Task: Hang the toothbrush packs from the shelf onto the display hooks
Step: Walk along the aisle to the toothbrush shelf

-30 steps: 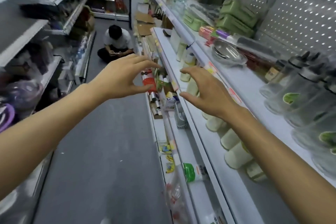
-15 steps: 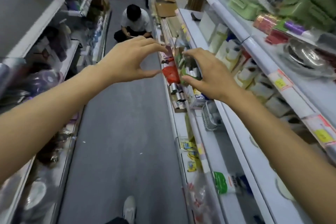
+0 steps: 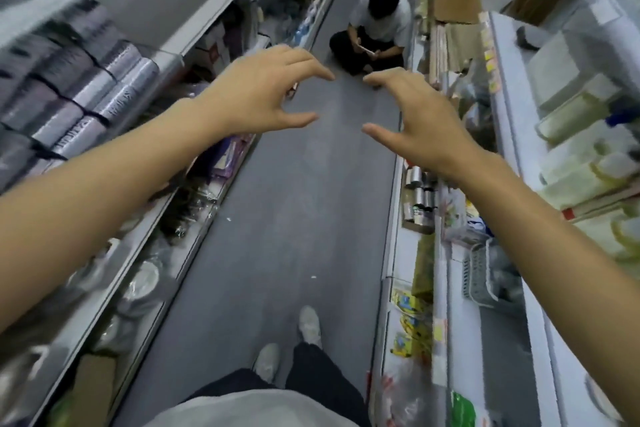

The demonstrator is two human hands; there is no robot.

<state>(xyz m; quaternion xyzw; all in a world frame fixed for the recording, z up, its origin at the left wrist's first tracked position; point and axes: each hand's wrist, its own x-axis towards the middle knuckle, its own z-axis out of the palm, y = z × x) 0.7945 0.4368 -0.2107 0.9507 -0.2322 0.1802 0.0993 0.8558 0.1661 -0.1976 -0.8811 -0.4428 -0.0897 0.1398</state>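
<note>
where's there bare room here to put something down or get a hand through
The grey aisle floor is bare between the left shelves and right shelves, from the shoes up to the seated person. Both shelf runs look crowded. The left hand and right hand hold nothing.

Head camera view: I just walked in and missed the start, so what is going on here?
A person stands in a shop aisle with both arms stretched forward. The left hand and the right hand hover apart over the floor, fingers loosely curved, holding nothing. No toothbrush pack is clearly visible, so no hanging is under way. Another person sits on the floor further down the aisle, between stocked shelves.
</note>
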